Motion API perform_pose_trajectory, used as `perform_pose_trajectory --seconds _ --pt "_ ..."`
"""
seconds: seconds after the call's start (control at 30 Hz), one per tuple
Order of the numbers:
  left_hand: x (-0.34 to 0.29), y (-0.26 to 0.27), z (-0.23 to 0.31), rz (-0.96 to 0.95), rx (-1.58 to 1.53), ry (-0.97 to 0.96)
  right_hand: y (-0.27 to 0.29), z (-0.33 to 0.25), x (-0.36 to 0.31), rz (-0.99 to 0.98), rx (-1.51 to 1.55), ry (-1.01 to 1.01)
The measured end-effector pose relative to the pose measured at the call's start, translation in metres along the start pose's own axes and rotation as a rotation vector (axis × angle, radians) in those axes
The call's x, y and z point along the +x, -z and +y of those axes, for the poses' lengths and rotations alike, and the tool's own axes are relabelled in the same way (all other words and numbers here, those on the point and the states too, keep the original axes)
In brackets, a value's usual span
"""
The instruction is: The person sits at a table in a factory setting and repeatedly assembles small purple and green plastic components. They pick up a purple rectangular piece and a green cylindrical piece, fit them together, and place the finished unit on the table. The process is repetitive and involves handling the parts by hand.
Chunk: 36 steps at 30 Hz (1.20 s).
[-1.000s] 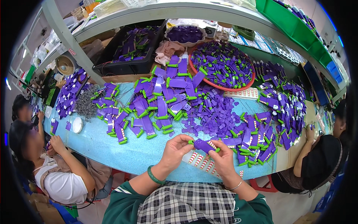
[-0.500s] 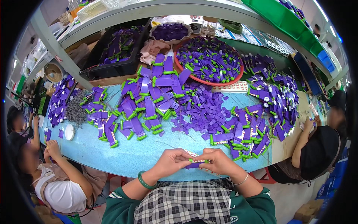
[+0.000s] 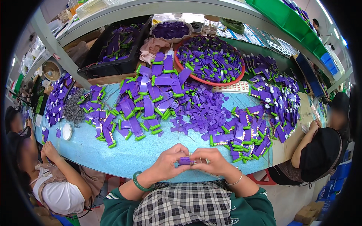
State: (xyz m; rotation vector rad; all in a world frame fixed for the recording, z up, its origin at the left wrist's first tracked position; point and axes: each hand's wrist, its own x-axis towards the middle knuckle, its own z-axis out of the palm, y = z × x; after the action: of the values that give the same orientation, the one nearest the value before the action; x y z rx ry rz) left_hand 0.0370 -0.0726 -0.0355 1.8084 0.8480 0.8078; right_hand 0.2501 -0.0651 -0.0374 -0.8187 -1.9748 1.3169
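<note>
My left hand (image 3: 168, 162) and my right hand (image 3: 212, 162) meet over the table's near edge, fingers bent in a pinch. Between them is a small purple plastic piece (image 3: 184, 161), its right end partly behind my right fingers. The left fingertips grip its left side. Whether a green end is on it now is hidden. Beyond my hands lies a heap of purple strips with green ends (image 3: 149, 107). Beside it spreads a pile of loose small purple pieces (image 3: 209, 113). To the right, more green-ended purple strips (image 3: 245, 135) with thin wires lie in a heap.
A red round basket (image 3: 241, 77) full of purple and green parts stands at the back, near a black tray (image 3: 85, 69). A white cup (image 3: 67, 132) and grey wire tangle (image 3: 73, 107) are at left. Co-workers sit at left (image 3: 62, 188) and right (image 3: 320, 150).
The purple piece has turned between my fingers: its green end and striped strip showed before, and now a purple face shows. My hands have risen slightly.
</note>
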Motion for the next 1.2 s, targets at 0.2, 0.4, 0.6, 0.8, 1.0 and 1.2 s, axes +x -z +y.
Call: perform_pose_trajectory --seconds 0.2,0.4,0.6,0.8,1.0,1.2 --pt "-0.012 0.043 0.007 -0.040 -0.001 0.209 0.026 0.021 0.014 0.104 -0.733 0.099" --pt "-0.009 0.053 0.011 0.672 -0.405 0.076 0.035 0.034 0.026 0.132 -1.030 -0.037" --pt "-0.012 0.042 -0.014 0.662 -0.474 0.055 0.038 0.035 0.021 0.157 -0.818 -0.021" --pt "0.000 -0.015 -0.019 0.177 -0.231 0.350 0.005 0.012 0.012 0.281 0.174 -0.198" --pt "0.001 -0.027 -0.014 0.087 0.035 0.151 -0.016 0.002 0.008 0.403 -0.113 -0.169" --pt "-0.003 -0.030 -0.023 0.055 0.140 0.155 -0.027 0.004 0.013 0.481 -0.153 -0.032"
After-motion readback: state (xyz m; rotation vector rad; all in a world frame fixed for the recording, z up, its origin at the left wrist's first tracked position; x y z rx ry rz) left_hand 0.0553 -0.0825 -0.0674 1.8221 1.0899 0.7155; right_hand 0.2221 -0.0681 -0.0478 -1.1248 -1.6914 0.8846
